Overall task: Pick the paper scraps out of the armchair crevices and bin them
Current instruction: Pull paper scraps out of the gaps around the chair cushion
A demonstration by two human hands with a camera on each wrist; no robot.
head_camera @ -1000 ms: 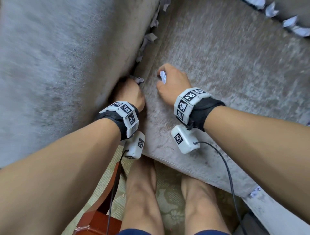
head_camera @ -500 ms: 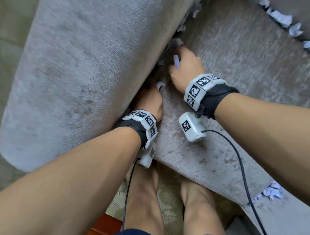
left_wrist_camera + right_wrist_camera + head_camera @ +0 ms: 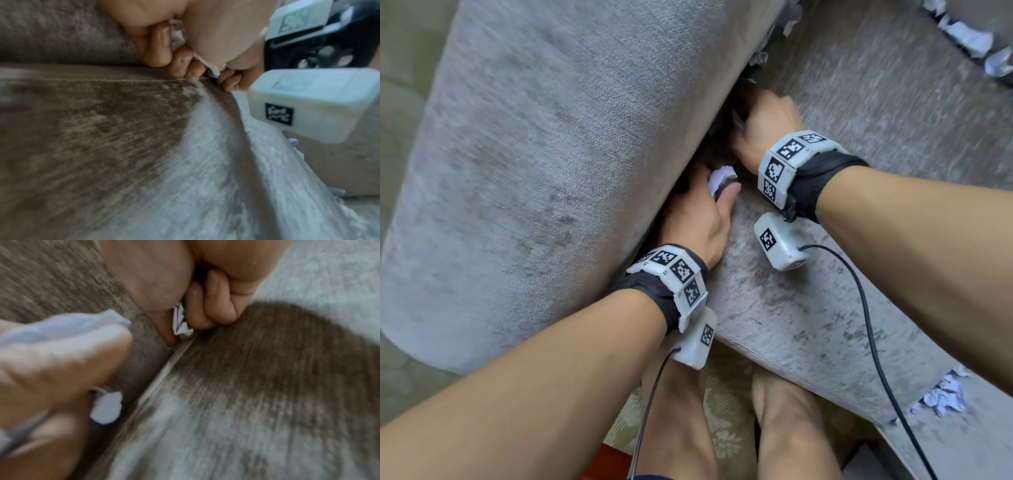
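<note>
**Both hands in the crevice**

Left hand (image 3: 697,219) holds a white scrap (image 3: 719,179) under its thumb, centre frame. Right hand (image 3: 765,128) above it – fingers curled round a crumpled scrap (image 3: 180,324), tips hidden in the gap. More scraps (image 3: 941,399) lower right and at the top edge – blurred. Bin out of view.

No readable text, brands or numbers are showing anywhere. Only black-and-white square marker codes are appearing, on the left wrist band (image 3: 674,274), right wrist band (image 3: 789,161) and both white camera housings (image 3: 779,241); no letters on them.
</note>
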